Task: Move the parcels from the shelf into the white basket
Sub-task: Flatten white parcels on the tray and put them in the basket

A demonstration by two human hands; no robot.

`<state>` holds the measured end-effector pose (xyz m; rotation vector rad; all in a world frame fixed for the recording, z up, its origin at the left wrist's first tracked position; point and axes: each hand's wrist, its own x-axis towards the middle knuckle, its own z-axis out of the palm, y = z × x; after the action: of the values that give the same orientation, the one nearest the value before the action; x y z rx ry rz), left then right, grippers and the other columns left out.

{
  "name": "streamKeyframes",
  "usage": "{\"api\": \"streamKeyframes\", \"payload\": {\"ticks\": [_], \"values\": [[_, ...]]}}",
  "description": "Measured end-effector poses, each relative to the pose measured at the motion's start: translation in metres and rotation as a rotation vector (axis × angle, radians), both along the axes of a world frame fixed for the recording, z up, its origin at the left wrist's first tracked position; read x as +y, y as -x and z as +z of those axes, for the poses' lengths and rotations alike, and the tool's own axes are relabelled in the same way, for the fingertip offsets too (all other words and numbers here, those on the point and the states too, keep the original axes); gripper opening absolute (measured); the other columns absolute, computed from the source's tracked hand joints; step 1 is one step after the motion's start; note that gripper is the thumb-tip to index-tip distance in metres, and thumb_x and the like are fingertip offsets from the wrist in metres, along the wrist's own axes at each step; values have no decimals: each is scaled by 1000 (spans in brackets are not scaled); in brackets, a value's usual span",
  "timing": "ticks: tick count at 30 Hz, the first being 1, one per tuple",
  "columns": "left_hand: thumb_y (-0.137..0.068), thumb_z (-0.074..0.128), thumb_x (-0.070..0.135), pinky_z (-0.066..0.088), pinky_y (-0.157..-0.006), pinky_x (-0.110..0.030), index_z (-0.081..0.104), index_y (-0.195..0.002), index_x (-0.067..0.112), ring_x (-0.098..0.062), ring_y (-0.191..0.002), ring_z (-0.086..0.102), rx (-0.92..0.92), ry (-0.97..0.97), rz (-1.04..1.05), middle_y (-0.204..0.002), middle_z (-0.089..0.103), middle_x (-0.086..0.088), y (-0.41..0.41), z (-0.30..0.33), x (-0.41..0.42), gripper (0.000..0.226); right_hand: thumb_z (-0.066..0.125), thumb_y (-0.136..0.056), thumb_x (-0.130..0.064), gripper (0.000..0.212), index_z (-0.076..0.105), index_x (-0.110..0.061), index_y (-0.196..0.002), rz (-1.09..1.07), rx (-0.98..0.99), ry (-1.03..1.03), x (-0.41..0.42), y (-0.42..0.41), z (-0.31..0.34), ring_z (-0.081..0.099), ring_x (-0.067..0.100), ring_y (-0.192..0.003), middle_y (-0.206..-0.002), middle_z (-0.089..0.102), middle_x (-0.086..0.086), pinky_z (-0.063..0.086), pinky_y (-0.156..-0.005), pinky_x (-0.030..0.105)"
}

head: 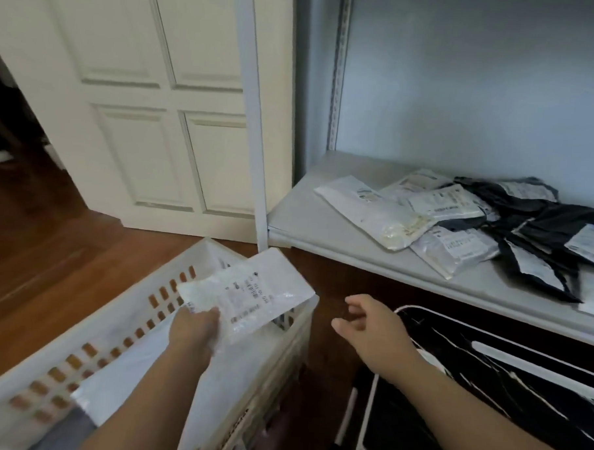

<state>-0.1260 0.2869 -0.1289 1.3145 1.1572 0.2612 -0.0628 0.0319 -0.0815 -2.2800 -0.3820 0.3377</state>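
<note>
- Far left there's a wooden floor (49, 248) and a cream panelled door (164, 117) behind it.
- The white basket (293, 354) sits on the floor at lower left, slotted sides, with at least one pale parcel (139, 371) already lying inside.
- The left hand (195, 329) is over the basket, fingers closed on the near edge of a white plastic parcel (252, 291) with a printed label. That parcel hangs above the basket's far corner, not down in it yet.
- Just right of the basket, the right hand (376, 330) is empty, fingers loosely spread, hovering over the dark floor gap and pointing toward the shelf.
- Under that arm is something black with white stripes and a white wire rim (486, 379); can't tell what it is.
- The grey shelf (306, 218) runs along the right, with a heap of parcels (459, 225) on it, white ones to the left and black ones to the right, overlapping each other.
</note>
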Motion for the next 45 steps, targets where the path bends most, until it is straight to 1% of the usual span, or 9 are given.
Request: {"api": "streamKeyframes", "payload": {"ticks": [7, 11, 16, 20, 27, 30, 34, 38, 45], "values": [[-92, 55, 5, 48, -97, -49, 45, -133, -5, -41, -123, 50, 512, 20, -329, -137, 47, -27, 0, -60, 31, 44, 56, -94, -39, 63, 29, -19, -148, 372, -7, 350, 66, 8, -30, 32, 17, -137, -153, 26, -3, 32, -110, 31], [-95, 48, 22, 14, -112, -62, -16, -149, 7, -39, -146, -2, 856, -521, -712, -157, -20, -18, -9, -80, 6, 85, 52, -95, -41, 65, 23, -23, -151, 473, -45, 536, 72, 6, -49, 19, 21, -143, -160, 12, -2, 26, -114, 40], [-96, 43, 28, 15, -118, -49, 22, -151, 20, -40, -144, 15, 844, -445, -1039, -158, 4, -22, -27, -99, -7, 60, 41, -101, -37, 56, 20, -24, -151, 537, -83, 603, 75, -4, -61, 11, 22, -146, -160, 14, 4, 25, -114, 42], [-97, 40, 32, 0, -115, -57, 4, -154, 22, -53, -141, -10, 947, -436, -866, -154, -26, -24, -24, -93, 1, 68, 40, -102, -32, 52, 23, -21, -150, 507, -113, 594, 76, -3, -66, 28, 24, -137, -152, 28, 5, 35, -107, 41], [-99, 47, 25, 54, -89, -43, 42, -132, 3, -34, -101, 60, 765, -133, -843, -126, 50, -21, -26, -67, -4, 40, 40, -102, -27, 46, 31, -20, -146, 519, -112, 574, 77, -12, -69, 33, 25, -132, -146, 36, 6, 39, -104, 43], [-100, 37, 17, 51, -91, -32, 44, -138, 3, -27, -108, 61, 855, -426, -1036, -133, 54, -15, -28, -68, -11, 41, 42, -101, -28, 46, 32, -20, -146, 537, -83, 583, 76, -11, -66, 33, 26, -132, -147, 36, 5, 38, -105, 44], [-95, 42, 17, 43, -70, -24, 59, -94, 14, -14, -88, 58, 803, -765, -939, -91, 57, 3, -29, -69, -11, 18, 43, -101, -34, 55, 24, -22, -151, 526, -36, 597, 54, -14, -59, 27, 25, -138, -155, 24, 3, 33, -110, 41], [-99, 43, 29, 47, -81, -27, 60, -117, 15, -17, -101, 60, 325, -954, -684, -114, 63, 0, -55, -42, -38, 28, 44, -100, -38, 62, 16, -21, -153, 380, -44, 608, 14, -30, -46, 16, 24, -145, -161, 9, 2, 27, -114, 39], [-95, 57, 17, 55, -84, -30, 65, -104, 13, -17, -93, 66, -251, -203, -649, -95, 67, -3, -117, 20, -130, 13, 47, -98, -43, 68, 16, -21, -154, 71, -85, 492, -68, -60, -28, 17, 19, -146, -161, 8, 1, 23, -116, 31]]}}
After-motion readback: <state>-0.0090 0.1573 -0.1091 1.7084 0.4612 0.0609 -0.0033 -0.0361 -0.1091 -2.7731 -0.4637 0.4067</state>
